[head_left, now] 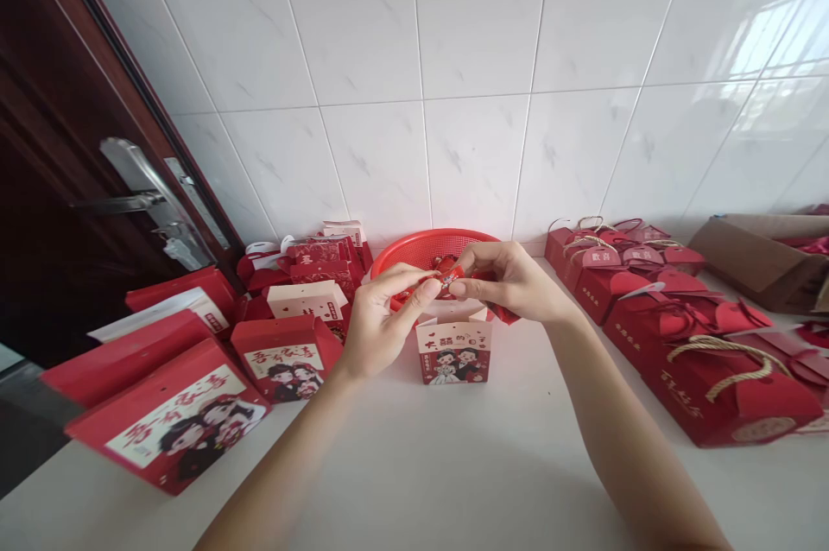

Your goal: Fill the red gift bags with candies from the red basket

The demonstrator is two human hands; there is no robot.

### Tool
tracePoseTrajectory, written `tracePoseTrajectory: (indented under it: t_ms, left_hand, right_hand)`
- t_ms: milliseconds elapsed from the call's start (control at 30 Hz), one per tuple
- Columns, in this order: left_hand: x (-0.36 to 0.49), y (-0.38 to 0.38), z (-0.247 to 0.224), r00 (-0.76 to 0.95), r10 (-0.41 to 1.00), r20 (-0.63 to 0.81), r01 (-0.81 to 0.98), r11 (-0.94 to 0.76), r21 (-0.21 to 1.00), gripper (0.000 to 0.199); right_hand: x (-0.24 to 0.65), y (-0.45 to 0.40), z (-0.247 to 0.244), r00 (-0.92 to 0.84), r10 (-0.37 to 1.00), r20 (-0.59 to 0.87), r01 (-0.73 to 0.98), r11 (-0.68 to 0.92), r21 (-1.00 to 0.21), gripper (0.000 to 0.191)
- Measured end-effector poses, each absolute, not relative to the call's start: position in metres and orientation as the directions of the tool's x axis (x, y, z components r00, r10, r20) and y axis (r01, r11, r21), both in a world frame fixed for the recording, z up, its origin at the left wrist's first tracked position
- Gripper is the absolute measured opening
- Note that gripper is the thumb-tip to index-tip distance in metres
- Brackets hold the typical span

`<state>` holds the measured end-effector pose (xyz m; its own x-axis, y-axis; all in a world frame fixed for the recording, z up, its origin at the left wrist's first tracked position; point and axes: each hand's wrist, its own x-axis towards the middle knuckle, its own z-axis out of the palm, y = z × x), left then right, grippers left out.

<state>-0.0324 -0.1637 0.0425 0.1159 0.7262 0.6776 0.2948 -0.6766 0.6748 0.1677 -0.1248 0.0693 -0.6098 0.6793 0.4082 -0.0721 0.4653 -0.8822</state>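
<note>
Pinched between the fingertips of the left hand point(381, 322) and right hand point(511, 279) is a small red wrapped piece point(452, 278), held just above a cartoon-printed box point(454, 361) standing upright on the white table point(446, 465). Behind that box, a red plastic basket point(414, 252) contains more red pieces. Printed red cartons point(194, 421) stand to the left; rope-handled red packages point(725, 395) line the right side.

Open foreground tabletop point(505, 465), red boxes point(696, 395) flanking, small box point(455, 357), basket point(414, 251) behind
</note>
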Motion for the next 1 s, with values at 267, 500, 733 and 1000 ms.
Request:
tracePoseTrajectory:
  t_ms: [267, 500, 733, 1000]
  left_hand:
    - [-0.0317, -0.1657, 0.0409, 0.075, 0.668, 0.740, 0.306, -0.722, 0.621, 0.020]
    - [-0.0323, -0.1664, 0.0383, 0.043, 0.631, 0.775, 0.349, -0.736, 0.580, 0.017]
    - [-0.0311, -0.1646, 0.0376, 0.081, 0.658, 0.749, 0.284, -0.735, 0.615, 0.016]
    - [-0.0307, -0.1647, 0.0384, 0.143, 0.735, 0.663, 0.265, -0.674, 0.690, 0.020]
  right_hand:
    - [0.1658, -0.1272, 0.0706, -0.619, 0.664, 0.419, -0.095, 0.466, -0.880, 0.031]
    - [0.1656, -0.1230, 0.0657, -0.603, 0.626, 0.494, -0.102, 0.554, -0.826, 0.029]
    - [0.1650, -0.1302, 0.0722, -0.576, 0.668, 0.472, -0.064, 0.539, -0.840, 0.028]
    - [0.1647, -0.1295, 0.0704, -0.563, 0.677, 0.475, -0.090, 0.521, -0.849, 0.031]
